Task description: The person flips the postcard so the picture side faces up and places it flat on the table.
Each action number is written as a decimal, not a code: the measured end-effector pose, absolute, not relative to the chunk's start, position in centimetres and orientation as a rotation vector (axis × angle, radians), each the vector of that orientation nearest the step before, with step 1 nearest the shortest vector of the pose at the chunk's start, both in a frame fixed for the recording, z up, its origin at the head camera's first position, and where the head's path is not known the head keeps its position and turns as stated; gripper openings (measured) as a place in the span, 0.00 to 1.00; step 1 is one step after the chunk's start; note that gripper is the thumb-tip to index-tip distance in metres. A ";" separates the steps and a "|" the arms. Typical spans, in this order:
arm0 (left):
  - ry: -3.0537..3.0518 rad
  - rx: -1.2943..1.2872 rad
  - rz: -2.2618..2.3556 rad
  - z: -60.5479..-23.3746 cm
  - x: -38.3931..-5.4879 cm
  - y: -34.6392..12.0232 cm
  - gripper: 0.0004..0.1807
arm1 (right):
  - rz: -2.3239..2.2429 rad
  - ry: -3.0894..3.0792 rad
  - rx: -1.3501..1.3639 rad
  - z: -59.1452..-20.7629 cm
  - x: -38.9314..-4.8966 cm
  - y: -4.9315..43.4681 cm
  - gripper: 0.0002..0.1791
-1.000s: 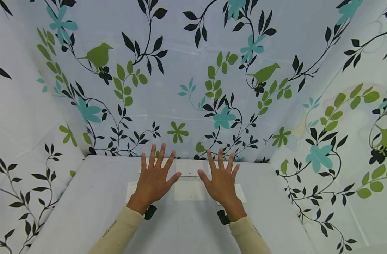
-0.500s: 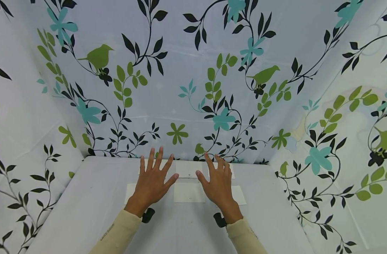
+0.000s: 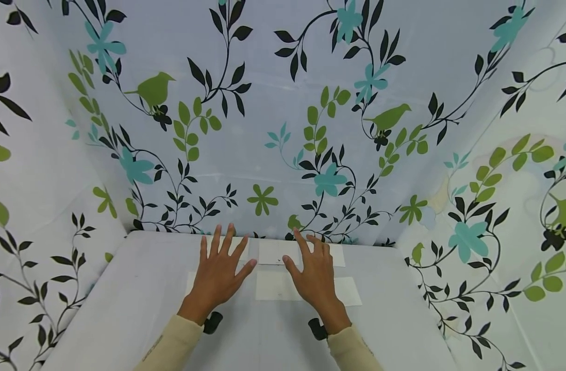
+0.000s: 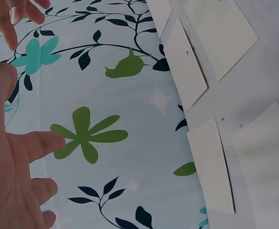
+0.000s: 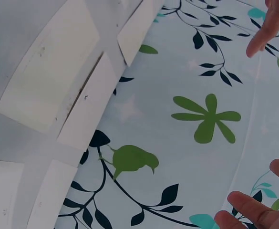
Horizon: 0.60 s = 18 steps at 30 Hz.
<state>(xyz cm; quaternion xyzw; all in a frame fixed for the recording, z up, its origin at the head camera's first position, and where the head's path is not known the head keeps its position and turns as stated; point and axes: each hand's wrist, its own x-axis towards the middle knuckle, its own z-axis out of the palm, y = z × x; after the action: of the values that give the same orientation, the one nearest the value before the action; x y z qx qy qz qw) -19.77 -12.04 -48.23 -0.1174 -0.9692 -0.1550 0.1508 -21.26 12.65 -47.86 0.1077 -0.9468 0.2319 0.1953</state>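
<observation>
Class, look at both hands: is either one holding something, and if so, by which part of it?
Nothing is held: the left hand and the right hand are both empty, their fingers relaxed.

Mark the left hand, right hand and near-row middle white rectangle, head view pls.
left hand (image 3: pixel 216 276): head view, back of the hand
right hand (image 3: pixel 316 280): head view, back of the hand
white rectangle (image 3: pixel 277 286): head view, middle of its bare face
</observation>
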 end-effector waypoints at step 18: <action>-2.816 -0.261 -0.439 -49.0 -18.4 -13.8 0.37 | 0.732 -2.645 0.325 -48.2 -20.4 11.4 0.42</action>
<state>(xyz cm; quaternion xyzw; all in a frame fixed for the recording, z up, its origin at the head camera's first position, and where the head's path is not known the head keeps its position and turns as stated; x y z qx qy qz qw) -18.41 -13.79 -48.97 -0.0904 -0.9743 -0.1518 0.1396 -20.35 11.36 -48.24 0.1154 -0.9400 0.2603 0.1878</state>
